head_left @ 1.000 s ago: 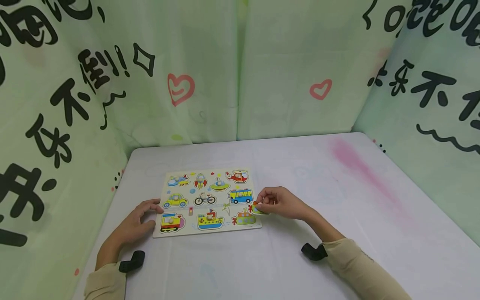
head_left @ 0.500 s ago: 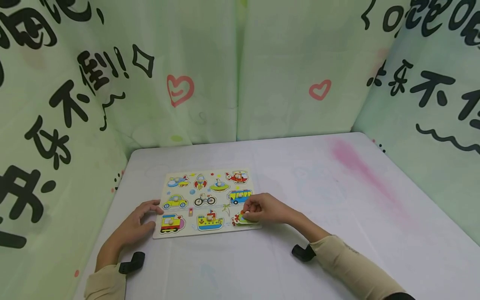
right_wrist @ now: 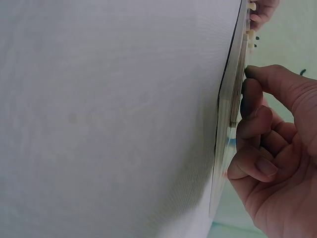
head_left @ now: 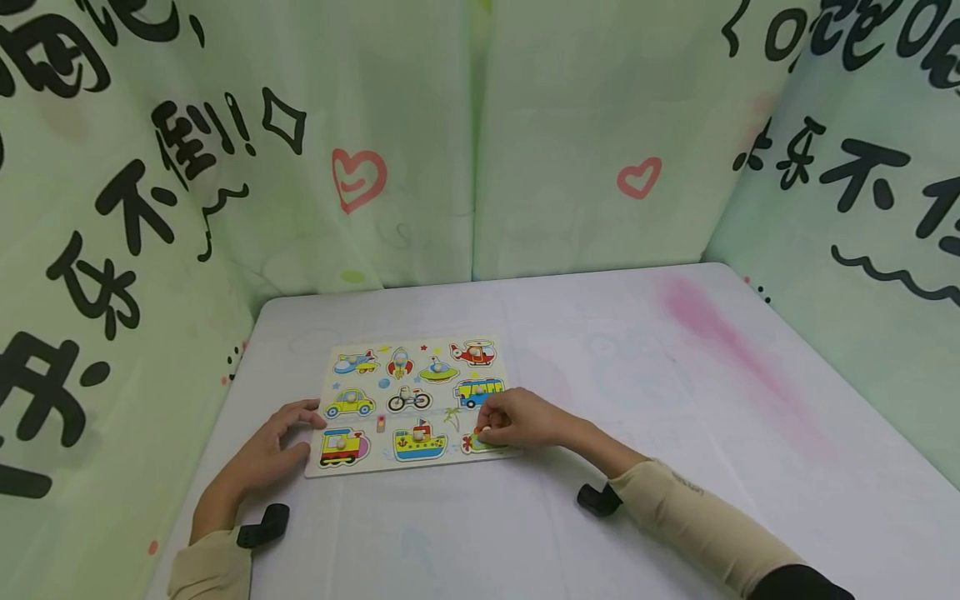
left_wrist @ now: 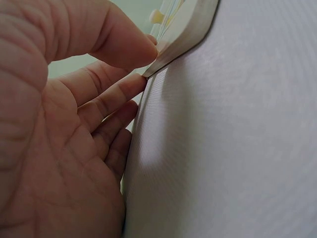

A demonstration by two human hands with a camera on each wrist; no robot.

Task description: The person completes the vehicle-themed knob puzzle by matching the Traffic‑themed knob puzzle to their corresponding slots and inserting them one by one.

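Note:
A wooden knob puzzle board lies on the white table in the head view. My right hand pinches a submarine puzzle piece, green with a red propeller, over the lower right corner of the board. From the right wrist view, the piece's edge shows as a layer over the board's thicker edge, under my thumb and index finger; its knob is hidden. My left hand rests at the board's left edge, fingertips touching it and thumb apart from it in the head view.
Other pieces sit in the board: a boat, train, car, bicycle, bus and helicopter among them. Green printed curtains stand behind the table.
My right hand has carried the submarine piece left, from the board's right edge onto its lower right corner, where the piece now sits lower. My left hand has stayed put.

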